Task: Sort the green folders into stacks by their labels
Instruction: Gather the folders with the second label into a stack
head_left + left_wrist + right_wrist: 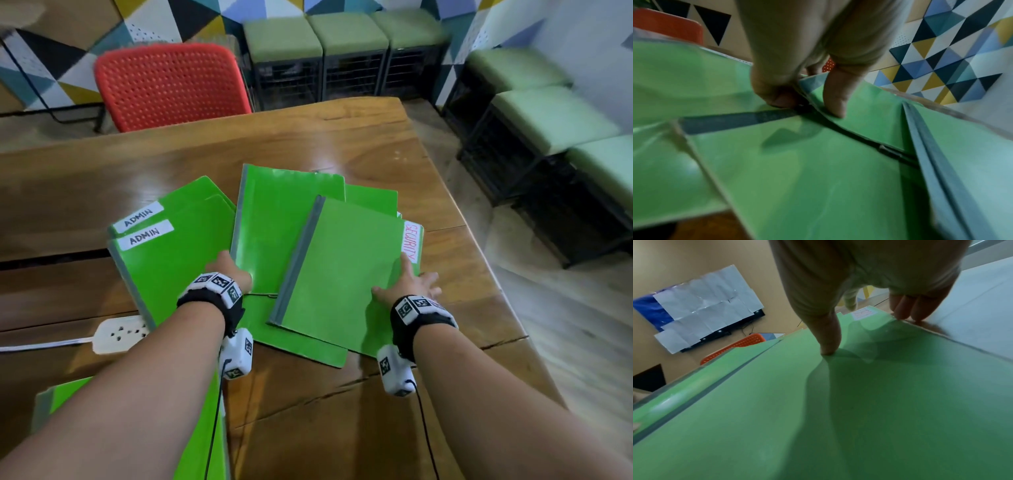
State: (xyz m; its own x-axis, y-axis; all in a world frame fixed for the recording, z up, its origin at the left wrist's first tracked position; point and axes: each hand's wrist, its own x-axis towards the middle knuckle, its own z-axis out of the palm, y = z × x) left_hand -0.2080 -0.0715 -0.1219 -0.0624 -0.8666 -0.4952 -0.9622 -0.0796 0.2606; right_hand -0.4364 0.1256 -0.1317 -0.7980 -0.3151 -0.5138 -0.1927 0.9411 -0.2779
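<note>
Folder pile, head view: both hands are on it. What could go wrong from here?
1. The top folder under the right hand lies label-down or unlabelled; only the SECURITY label beneath shows, so it may get misfiled.
2. The left hand pinches a corner in the overlapping pile; pulling could drag neighbours and disturb the ADMIN folders.
3. The pile sits near the table edge; a slide could send folders off it.
</note>
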